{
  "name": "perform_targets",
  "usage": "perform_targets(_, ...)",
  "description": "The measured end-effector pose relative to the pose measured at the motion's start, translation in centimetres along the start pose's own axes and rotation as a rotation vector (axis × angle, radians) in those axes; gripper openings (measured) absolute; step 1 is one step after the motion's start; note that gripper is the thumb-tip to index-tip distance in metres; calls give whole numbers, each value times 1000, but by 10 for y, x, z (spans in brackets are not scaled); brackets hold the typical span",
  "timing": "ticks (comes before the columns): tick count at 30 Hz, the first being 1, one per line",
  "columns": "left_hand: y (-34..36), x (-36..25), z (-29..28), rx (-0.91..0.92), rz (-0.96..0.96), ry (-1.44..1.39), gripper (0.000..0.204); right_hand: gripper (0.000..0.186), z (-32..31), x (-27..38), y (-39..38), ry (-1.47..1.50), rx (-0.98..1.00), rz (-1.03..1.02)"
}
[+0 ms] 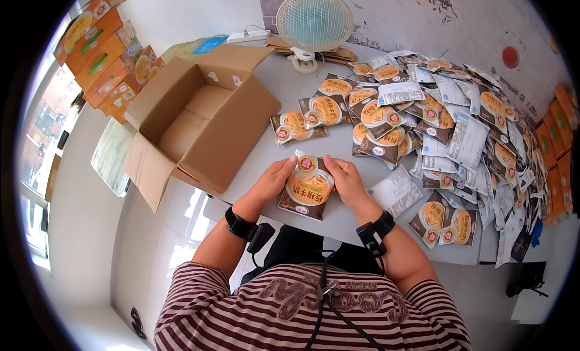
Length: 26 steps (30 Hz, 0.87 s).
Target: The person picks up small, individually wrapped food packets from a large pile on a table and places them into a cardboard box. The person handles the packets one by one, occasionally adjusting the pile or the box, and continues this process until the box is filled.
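Just over the table's front edge, both my hands grip a pouch (307, 191) with a brown base and an orange front showing a drink. My left hand (275, 178) pinches its upper left side, thumb on the front. Its upper right side is between the thumb and fingers of my right hand (348, 178). The fingers behind the pouch are mostly hidden. Close to my right wrist lies a silver-white pouch (396, 192), back side up. Past my hands, a few similar pouches (294, 127) lie front side up.
An open cardboard box (232, 130) stands left, flaps spread, its inner bottom visible. A large heap of pouches (450, 118) covers the table's right side. Behind are a fan (315, 22) and a power strip (249, 36). Orange cartons (99, 64) are stacked at far left, more (554, 145) at right.
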<state>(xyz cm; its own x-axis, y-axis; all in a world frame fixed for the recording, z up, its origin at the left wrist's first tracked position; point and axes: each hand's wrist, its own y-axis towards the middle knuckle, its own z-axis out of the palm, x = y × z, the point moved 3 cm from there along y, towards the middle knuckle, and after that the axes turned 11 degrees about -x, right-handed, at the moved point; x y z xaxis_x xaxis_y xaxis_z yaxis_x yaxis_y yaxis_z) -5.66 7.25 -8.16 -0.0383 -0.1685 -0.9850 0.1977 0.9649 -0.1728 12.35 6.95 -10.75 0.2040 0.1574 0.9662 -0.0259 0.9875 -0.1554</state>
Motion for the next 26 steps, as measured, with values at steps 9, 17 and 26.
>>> perform_targets(9,14,18,9,-128,28,-26,40,37,3,3,-3,-82,-7,-113)
perform_targets(17,1,9,16,59,-142,-249,41,32,-5,-10,6,234,-12,-4)
perform_targets(26,-5,4,-9,187,-113,-108,50,41,12,16,0,537,16,64)
